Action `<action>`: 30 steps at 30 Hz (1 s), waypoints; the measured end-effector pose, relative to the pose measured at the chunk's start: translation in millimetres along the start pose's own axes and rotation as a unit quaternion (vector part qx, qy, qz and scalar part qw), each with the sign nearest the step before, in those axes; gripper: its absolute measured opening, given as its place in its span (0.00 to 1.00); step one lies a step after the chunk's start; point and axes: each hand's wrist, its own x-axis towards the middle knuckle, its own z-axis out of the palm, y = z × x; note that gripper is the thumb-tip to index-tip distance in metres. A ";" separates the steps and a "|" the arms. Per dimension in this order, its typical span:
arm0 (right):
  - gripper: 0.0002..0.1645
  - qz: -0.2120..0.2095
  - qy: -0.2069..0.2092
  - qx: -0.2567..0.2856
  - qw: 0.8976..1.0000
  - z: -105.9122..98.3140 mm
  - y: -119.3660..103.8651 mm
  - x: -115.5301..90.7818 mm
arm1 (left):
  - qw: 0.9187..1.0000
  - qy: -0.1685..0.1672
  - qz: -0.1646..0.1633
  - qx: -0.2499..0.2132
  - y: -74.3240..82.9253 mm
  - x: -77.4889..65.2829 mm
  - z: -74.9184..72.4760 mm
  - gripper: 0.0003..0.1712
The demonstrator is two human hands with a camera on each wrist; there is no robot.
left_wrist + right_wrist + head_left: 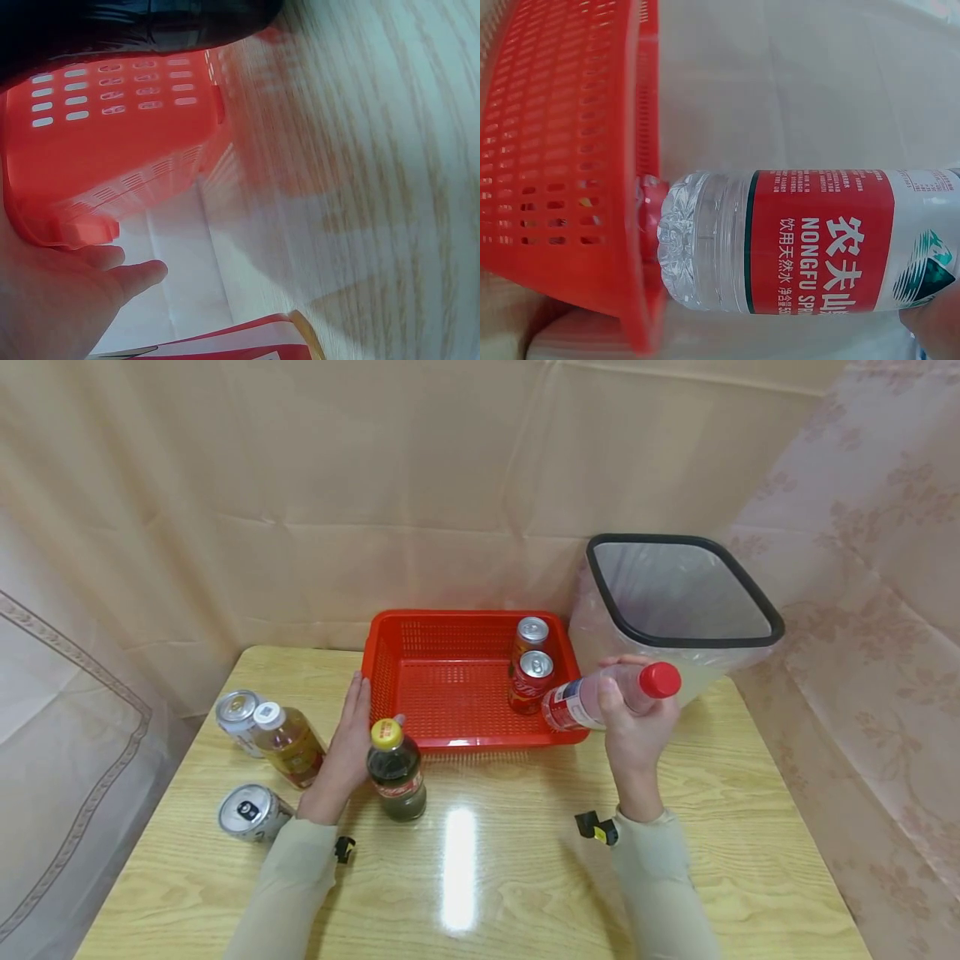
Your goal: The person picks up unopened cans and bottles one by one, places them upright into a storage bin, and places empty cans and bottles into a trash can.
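Note:
My right hand (637, 718) grips a clear water bottle (585, 702) with a red cap and red label. Tilted, the bottle has its base over the right front rim of the red basket (450, 742). My left hand (351, 739) rests against the basket's left front corner, its fingers (142, 277) straight along the outer side. Just right of that hand stands a dark cola bottle (397, 781) with a yellow cap, hiding part of the thumb. Inside the basket, a red can (531, 681) and an orange can (531, 635) stand upright at the right end.
Left of my left hand are an amber drink bottle (291, 743) with a white cap, a pale can (238, 714) and a grey can (253, 814). A lined bin (675, 643) with a black rim stands behind the right side of the wooden table (525, 877).

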 end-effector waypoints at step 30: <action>0.21 0.167 -0.082 -0.090 0.979 25.5 55.4 -13.1 | 1.000 -0.010 -0.010 -0.001 -1.6 0.1 -0.3 0.58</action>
